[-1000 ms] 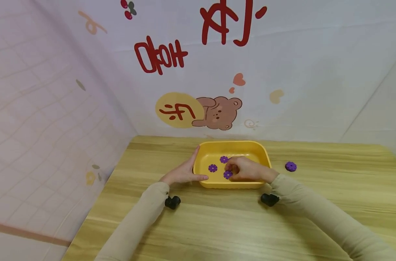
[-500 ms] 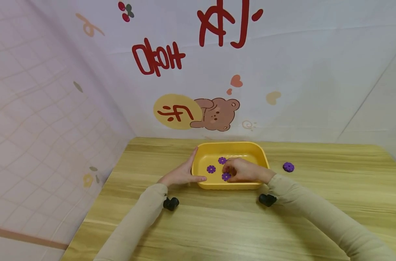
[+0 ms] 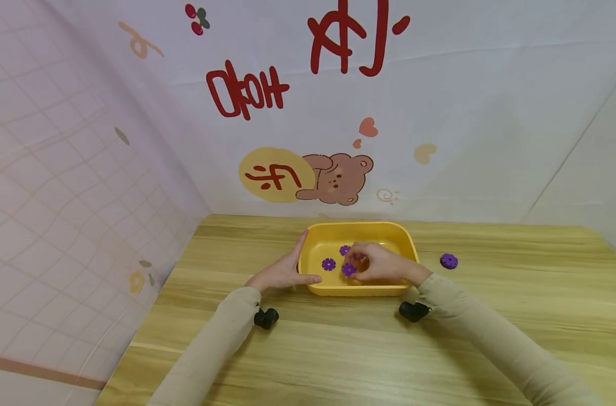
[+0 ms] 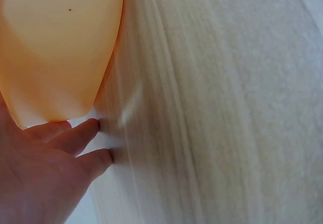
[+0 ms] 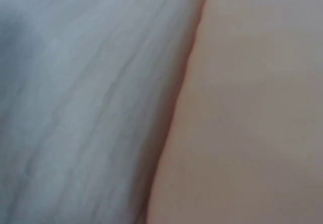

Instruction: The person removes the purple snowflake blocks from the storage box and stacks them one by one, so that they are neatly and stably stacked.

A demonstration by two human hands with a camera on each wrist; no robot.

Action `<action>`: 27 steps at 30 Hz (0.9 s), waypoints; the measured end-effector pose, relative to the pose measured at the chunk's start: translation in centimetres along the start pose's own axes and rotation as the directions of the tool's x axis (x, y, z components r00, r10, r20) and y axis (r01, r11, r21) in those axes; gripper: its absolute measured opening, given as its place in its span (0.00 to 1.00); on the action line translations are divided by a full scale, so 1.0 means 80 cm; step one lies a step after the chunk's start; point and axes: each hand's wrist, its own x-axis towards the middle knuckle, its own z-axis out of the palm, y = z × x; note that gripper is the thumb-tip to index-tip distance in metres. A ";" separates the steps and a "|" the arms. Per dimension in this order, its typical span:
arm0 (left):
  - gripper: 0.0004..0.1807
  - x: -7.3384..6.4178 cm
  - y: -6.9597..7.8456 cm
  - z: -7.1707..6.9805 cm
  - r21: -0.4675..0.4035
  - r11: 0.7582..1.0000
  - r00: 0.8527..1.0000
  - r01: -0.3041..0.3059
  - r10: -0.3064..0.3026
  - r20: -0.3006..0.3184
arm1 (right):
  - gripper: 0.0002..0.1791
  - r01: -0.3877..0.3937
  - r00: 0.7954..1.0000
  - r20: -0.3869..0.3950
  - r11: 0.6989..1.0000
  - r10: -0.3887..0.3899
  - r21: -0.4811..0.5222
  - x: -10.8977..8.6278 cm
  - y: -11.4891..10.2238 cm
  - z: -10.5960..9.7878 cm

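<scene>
A yellow plastic tub (image 3: 358,290) sits on the wooden table. My left hand (image 3: 281,270) spreads along its left end, fingers straight against the outside and thumb over the front-left corner. In the left wrist view, the fingertips (image 4: 103,157) lie low beside the tub's wall (image 4: 60,57). Inside the tub, my right hand (image 3: 379,262) pinches a purple snowflake disc (image 3: 349,270) that looks slightly tilted. Another snowflake disc (image 3: 328,264) lies flat to its left, and one more (image 3: 344,250) shows just behind. Bent fingers hide part of the tub's floor.
To the right of the tub, a small stack of purple snowflake discs (image 3: 448,261) rests on the table (image 3: 338,349). A printed cloth wall (image 3: 465,113) rises behind the table's back edge. The right wrist view is mostly blurred pale surfaces.
The pinched snowflake disc has shifted slightly back and left with my right fingers. My left hand, the tub and the discs outside it stay put; the head view moved a little.
</scene>
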 end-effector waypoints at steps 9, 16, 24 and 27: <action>0.66 0.000 -0.001 0.001 -0.040 0.999 1.000 -0.018 0.018 0.008 | 0.16 0.010 1.000 0.014 0.998 -0.011 0.064 -0.011 -0.009 -0.010; 0.66 0.001 -0.002 0.002 -0.039 0.999 1.000 0.011 -0.011 0.004 | 0.17 0.016 1.000 -0.014 0.996 -0.015 0.091 -0.023 -0.015 -0.023; 0.67 0.000 0.004 0.000 -0.027 0.999 1.000 0.023 -0.023 -0.001 | 0.16 0.018 0.998 -0.064 0.992 -0.010 0.129 -0.049 -0.023 -0.054; 0.67 0.000 0.005 0.000 -0.013 0.999 1.000 0.030 -0.030 0.000 | 0.16 -0.001 0.998 -0.066 0.991 0.010 0.131 -0.057 -0.021 -0.060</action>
